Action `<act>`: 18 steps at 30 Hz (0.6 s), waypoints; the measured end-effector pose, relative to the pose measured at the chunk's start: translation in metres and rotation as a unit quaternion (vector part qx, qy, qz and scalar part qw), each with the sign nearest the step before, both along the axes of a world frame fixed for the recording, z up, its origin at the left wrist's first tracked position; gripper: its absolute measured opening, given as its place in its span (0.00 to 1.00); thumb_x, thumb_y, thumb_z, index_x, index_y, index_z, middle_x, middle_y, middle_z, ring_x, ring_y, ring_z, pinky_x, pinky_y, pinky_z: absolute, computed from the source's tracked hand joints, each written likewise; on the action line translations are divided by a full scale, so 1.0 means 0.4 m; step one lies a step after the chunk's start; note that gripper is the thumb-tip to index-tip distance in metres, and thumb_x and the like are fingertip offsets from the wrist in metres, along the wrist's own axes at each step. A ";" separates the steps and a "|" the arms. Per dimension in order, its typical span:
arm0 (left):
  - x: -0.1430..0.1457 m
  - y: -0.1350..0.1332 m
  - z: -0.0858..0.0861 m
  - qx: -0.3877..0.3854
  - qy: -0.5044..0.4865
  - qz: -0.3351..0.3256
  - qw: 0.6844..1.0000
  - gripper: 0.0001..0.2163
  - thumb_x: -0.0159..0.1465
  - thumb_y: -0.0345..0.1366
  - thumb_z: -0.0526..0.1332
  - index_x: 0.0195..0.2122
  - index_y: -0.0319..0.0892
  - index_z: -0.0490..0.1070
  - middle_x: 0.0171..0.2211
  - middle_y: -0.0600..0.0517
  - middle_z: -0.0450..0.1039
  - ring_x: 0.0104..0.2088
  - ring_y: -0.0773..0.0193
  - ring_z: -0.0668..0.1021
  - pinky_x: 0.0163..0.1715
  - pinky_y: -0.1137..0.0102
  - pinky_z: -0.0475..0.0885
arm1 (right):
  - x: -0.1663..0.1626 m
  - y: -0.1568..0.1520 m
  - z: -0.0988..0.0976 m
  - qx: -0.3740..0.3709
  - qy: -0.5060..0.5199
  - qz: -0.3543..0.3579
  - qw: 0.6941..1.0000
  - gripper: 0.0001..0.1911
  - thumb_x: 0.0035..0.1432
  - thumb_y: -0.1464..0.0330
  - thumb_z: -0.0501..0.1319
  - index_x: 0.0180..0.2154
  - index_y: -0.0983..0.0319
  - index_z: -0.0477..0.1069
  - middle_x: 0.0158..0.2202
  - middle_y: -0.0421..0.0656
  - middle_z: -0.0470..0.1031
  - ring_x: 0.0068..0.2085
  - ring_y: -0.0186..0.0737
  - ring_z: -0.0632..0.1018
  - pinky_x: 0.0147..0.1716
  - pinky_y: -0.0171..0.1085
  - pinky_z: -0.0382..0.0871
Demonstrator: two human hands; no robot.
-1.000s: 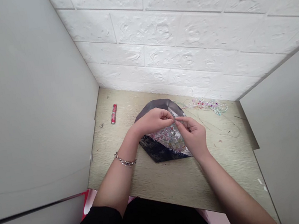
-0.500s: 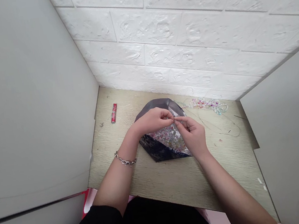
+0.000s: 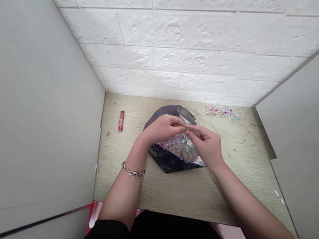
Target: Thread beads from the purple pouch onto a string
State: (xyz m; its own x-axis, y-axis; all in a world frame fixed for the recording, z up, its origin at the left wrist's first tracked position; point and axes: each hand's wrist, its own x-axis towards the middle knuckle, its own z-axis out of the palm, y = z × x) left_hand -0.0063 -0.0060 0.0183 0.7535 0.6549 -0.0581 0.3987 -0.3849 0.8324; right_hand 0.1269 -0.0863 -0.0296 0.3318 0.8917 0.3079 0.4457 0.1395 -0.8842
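My left hand (image 3: 163, 128) and my right hand (image 3: 208, 144) meet fingertip to fingertip over a dark hexagonal tray (image 3: 168, 162) that holds a heap of small pink and silver beads (image 3: 181, 148). Both hands are pinched closed on something tiny between the fingertips; I cannot make out what it is. A chain bracelet (image 3: 133, 173) circles my left wrist. The tray sits in the middle of a light wooden desk (image 3: 170, 189).
A red tube (image 3: 121, 120) lies at the desk's back left. A beaded string (image 3: 221, 111) and thin threads (image 3: 248, 138) lie at the back right. A white brick wall stands behind, and grey panels close in both sides.
Barely anything has moved; my right hand's fingers shifted slightly toward the left hand's fingertips.
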 end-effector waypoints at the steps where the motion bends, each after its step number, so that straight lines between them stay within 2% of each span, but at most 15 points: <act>1: 0.000 0.000 0.000 0.001 0.000 0.001 1.000 0.11 0.52 0.37 0.52 0.27 0.37 0.70 0.18 0.55 0.61 0.20 0.74 0.60 0.20 0.76 0.54 | 0.000 -0.001 0.001 0.004 -0.007 -0.003 1.000 0.12 0.47 0.63 0.57 0.33 0.61 0.72 0.15 0.33 0.49 0.19 0.28 0.54 0.19 0.31 0.51; 10: 0.000 0.001 -0.003 0.001 -0.010 -0.006 1.000 0.11 0.52 0.37 0.52 0.28 0.38 0.70 0.19 0.55 0.62 0.20 0.74 0.61 0.20 0.76 0.55 | -0.003 0.000 0.000 -0.007 0.023 -0.014 1.000 0.11 0.46 0.63 0.58 0.32 0.61 0.71 0.15 0.32 0.47 0.19 0.27 0.52 0.18 0.30 0.49; 18: 0.000 -0.002 0.005 0.010 -0.010 0.022 1.000 0.10 0.52 0.36 0.52 0.27 0.37 0.70 0.19 0.55 0.62 0.21 0.74 0.62 0.22 0.75 0.56 | -0.002 0.002 -0.003 -0.005 0.036 -0.009 0.999 0.10 0.46 0.63 0.58 0.31 0.62 0.70 0.15 0.32 0.48 0.19 0.27 0.53 0.19 0.30 0.49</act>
